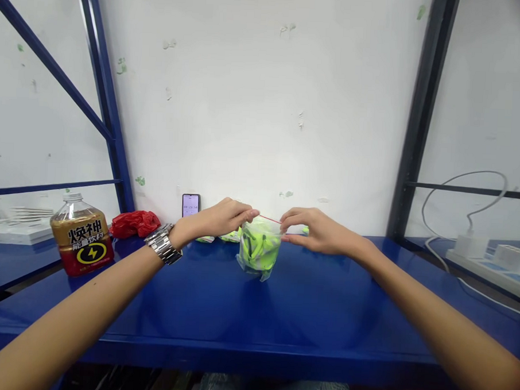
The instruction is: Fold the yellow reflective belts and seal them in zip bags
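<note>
A clear zip-lock bag (258, 252) with a red seal line along its top hangs upright just above the blue table. Folded inside it is bright yellow-green fabric with grey bands. My left hand (227, 216), with a metal watch (163, 243) on its wrist, pinches the bag's top left corner. At the opposite end of the red seal, my right hand (312, 229) has its thumb and fingers closed around the bag's top right edge. The seal is stretched in a slanting line between both hands.
Behind my hands lie more yellow-green packets (231, 237). A phone (191, 204) leans on the wall. To the left stand a red plastic bag (136, 224) and a large drink bottle (82, 236). Power strips (493, 265) with cables sit right of the dark post (422, 116). The blue table (220, 314) ends in front of me.
</note>
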A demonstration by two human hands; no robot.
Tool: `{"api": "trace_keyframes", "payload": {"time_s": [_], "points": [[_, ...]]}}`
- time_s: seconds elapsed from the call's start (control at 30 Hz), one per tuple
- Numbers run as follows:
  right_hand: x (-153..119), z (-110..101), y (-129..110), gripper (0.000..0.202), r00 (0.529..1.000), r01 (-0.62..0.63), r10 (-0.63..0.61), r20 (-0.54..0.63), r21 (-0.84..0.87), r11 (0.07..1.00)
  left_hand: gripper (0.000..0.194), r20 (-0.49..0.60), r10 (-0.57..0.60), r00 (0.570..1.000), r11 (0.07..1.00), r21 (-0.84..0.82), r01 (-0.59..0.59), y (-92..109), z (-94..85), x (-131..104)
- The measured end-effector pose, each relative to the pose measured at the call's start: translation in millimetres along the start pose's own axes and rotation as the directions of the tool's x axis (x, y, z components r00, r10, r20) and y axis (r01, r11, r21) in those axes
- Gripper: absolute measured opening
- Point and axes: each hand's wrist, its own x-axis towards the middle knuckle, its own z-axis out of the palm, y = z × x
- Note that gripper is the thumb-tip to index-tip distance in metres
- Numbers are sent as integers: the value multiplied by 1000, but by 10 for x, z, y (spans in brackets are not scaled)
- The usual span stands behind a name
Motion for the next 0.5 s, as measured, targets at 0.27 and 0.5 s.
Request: {"api": "trace_keyframes", "payload": {"time_s": [0.27, 0.5], "points": [[-6, -68, 169, 19, 989, -131, 134, -61, 48, 990, 32, 21, -21, 1000, 977, -213, 25, -159, -42, -28], [90, -143, 220, 22, 994, -108, 107, -17, -5, 994, 25, -13, -69, 998, 970, -234, 64, -283, -46, 16]]}}
